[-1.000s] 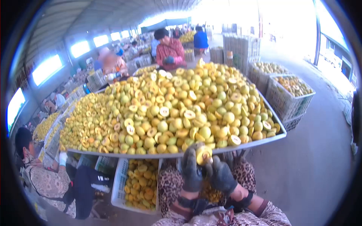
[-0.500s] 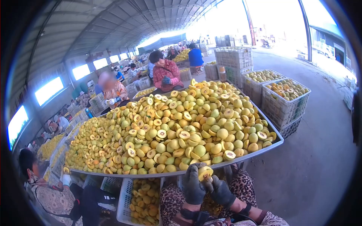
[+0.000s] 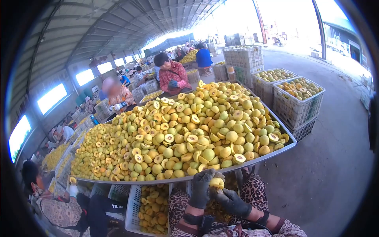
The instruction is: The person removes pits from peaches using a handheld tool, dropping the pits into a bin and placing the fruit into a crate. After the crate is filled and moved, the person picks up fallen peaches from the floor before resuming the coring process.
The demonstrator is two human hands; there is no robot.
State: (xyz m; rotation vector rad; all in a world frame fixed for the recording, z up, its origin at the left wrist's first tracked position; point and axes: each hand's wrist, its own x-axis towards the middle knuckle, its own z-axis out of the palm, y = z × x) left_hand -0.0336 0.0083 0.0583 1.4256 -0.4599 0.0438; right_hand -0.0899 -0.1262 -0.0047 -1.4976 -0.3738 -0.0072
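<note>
My left hand, in a dark grey glove, is closed around a yellow peach half just below the near edge of the table. My right hand, gloved alike, meets it from the lower right with fingers pinched at the fruit's lower edge. Whatever sits in that pinch is hidden. In front of both hands, a metal-rimmed table bears a big heap of halved peaches, some cut side up with brown pits showing.
A white crate of peach pieces stands at lower left, beside my leopard-print trousers. Stacked crates full of peaches line the table's right side. One co-worker sits at left; others sit across the table.
The peach half has turned between my hands: its cut face was towards me, and now more of its rounded side shows. My right hand has shifted slightly lower. The view has moved a little.
</note>
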